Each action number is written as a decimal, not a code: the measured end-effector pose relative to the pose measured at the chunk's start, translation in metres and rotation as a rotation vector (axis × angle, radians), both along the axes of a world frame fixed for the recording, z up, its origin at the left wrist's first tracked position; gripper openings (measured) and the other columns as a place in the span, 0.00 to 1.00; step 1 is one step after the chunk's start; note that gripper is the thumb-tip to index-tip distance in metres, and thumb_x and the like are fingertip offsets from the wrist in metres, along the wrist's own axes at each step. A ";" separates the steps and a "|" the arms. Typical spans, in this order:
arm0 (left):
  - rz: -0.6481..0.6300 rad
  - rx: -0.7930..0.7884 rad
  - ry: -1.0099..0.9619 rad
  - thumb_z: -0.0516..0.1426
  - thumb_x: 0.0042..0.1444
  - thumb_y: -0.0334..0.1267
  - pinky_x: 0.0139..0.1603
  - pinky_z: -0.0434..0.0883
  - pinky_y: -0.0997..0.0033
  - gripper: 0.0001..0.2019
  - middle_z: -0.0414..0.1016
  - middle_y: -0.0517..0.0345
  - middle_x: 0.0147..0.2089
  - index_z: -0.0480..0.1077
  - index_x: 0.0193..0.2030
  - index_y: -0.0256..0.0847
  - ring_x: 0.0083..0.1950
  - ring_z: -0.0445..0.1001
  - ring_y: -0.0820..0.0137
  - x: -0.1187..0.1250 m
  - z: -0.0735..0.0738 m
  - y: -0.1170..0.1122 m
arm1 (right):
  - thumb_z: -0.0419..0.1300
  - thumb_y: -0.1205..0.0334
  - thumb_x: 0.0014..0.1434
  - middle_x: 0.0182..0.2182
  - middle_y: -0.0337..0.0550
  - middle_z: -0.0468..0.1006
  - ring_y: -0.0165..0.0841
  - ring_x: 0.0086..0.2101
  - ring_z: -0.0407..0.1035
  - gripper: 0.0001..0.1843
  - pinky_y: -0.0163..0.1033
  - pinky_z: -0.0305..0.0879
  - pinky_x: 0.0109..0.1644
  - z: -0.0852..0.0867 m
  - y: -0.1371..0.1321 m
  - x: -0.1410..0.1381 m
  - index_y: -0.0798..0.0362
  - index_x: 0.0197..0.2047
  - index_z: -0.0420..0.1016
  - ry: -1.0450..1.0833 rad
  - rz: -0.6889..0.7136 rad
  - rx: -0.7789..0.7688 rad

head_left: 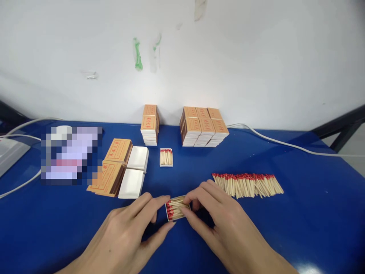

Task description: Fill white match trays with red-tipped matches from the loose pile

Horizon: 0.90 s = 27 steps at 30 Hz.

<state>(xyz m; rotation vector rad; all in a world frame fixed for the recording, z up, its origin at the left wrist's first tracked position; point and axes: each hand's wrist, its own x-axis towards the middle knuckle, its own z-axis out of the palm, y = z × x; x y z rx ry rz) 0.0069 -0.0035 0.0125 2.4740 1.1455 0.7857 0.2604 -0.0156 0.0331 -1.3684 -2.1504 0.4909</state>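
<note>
A small open matchbox tray point(176, 208) filled with red-tipped matches lies on the blue table near the front. My left hand point(134, 232) pinches the tray's left end between thumb and forefinger. My right hand point(222, 224) grips its right end, fingertips resting on the matches. A long loose row of matches point(248, 185) lies just right of my right hand. Another filled tray point(166, 156) sits farther back in the middle.
Flat orange sleeves point(114, 167) and white empty trays point(134, 173) are stacked at the left. Two stacks of finished matchboxes point(149, 125) point(203, 127) stand by the white wall. White cables point(285, 144) run along both table sides. A blurred patch point(71, 154) lies at the left.
</note>
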 end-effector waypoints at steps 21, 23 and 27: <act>-0.106 -0.084 0.016 0.58 0.84 0.48 0.25 0.71 0.81 0.14 0.72 0.72 0.34 0.72 0.70 0.51 0.23 0.72 0.80 -0.006 -0.003 0.007 | 0.68 0.64 0.78 0.39 0.36 0.82 0.35 0.40 0.78 0.04 0.39 0.73 0.41 -0.001 -0.001 0.005 0.47 0.47 0.79 0.041 0.046 -0.098; -0.106 -0.091 0.012 0.59 0.83 0.48 0.25 0.70 0.81 0.15 0.72 0.73 0.34 0.72 0.70 0.51 0.23 0.71 0.80 -0.007 -0.003 0.007 | 0.71 0.62 0.76 0.36 0.35 0.80 0.35 0.38 0.76 0.06 0.39 0.71 0.38 -0.002 -0.001 0.004 0.46 0.46 0.78 0.052 0.042 -0.078; -0.114 -0.114 0.016 0.59 0.83 0.48 0.27 0.70 0.82 0.15 0.72 0.72 0.34 0.73 0.70 0.52 0.25 0.73 0.81 -0.007 -0.003 0.007 | 0.72 0.63 0.74 0.36 0.35 0.80 0.35 0.38 0.76 0.07 0.40 0.71 0.38 -0.006 -0.001 0.003 0.47 0.45 0.78 0.026 0.046 -0.048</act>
